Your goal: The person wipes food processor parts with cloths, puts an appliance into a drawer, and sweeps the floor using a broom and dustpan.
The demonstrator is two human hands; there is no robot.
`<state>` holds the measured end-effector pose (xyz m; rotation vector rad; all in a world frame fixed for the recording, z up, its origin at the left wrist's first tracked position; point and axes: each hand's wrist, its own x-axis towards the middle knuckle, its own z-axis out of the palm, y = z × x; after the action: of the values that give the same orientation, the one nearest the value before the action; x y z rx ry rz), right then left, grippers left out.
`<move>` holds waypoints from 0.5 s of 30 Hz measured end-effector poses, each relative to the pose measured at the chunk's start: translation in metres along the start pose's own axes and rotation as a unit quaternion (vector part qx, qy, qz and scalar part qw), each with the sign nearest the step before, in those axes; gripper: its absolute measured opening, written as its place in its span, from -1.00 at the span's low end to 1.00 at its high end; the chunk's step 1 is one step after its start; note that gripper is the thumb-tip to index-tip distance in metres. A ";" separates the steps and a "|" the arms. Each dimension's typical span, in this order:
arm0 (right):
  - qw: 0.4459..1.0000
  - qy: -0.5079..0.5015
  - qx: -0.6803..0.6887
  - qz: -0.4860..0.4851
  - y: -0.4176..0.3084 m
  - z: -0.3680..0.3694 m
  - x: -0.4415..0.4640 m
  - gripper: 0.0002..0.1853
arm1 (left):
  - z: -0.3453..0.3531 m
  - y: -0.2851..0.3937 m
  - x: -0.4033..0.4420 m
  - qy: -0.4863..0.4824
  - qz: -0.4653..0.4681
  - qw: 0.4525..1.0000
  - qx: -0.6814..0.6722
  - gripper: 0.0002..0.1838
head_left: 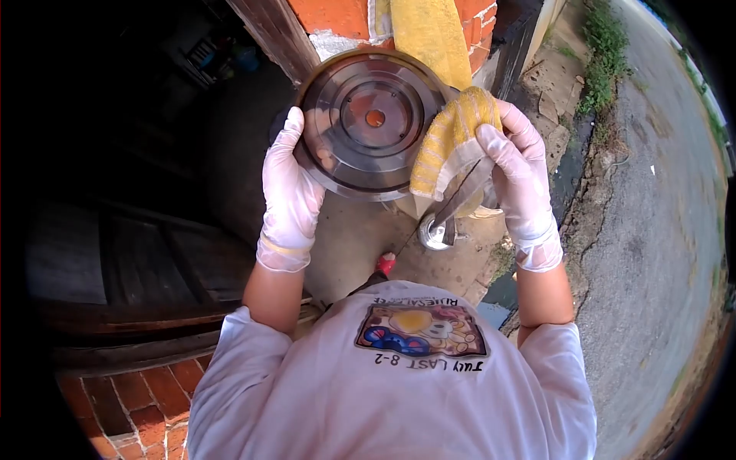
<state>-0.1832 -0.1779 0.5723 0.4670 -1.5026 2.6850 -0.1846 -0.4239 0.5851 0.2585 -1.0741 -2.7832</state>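
A round, see-through brownish disc (337, 146) with concentric rings and a small round centre is held up in front of me; it looks like a lid, though I cannot tell its exact kind. Gloved in thin white, my left hand (290, 192) grips its left rim, thumb along the edge and the other fingers behind it. My right hand (521, 165), gloved too, pinches a yellow-and-white striped cloth (452, 142) between thumb and fingers. That cloth drapes against the disc's right rim.
Behind the disc a yellow towel (429, 34) hangs by a brick wall (330, 15). A shiny metal object (437, 234) stands on the concrete floor (345, 238) below. To the right runs a paved road (644, 230) with weeds (606, 54). Dark wooden boards (146, 261) lie left.
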 end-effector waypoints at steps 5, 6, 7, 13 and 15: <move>0.958 -0.023 -0.221 -0.178 0.016 0.007 0.000 -0.65 | 0.016 -0.005 -0.013 0.001 0.098 0.992 0.081 -0.78; 0.918 -0.045 -0.307 -0.246 0.019 0.007 0.001 -0.66 | 0.016 -0.004 -0.017 -0.017 0.116 0.986 0.120 -0.79; 0.875 -0.065 -0.410 -0.248 0.017 0.009 0.000 -0.64 | 0.018 -0.007 -0.020 -0.029 0.145 0.980 0.136 -0.81; 0.644 -0.106 -0.664 -0.365 0.020 0.036 0.024 -0.70 | 0.025 -0.010 -0.037 -0.083 0.245 0.932 0.255 -0.81; 0.571 -0.069 -0.732 -0.364 0.023 0.043 0.025 -0.72 | 0.027 -0.003 -0.037 -0.098 0.269 0.913 0.291 -0.78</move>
<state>-0.2005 -0.2292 0.5808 0.7860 -2.1618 0.3121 -0.1548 -0.3970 0.6070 -0.2359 -1.6998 -1.9823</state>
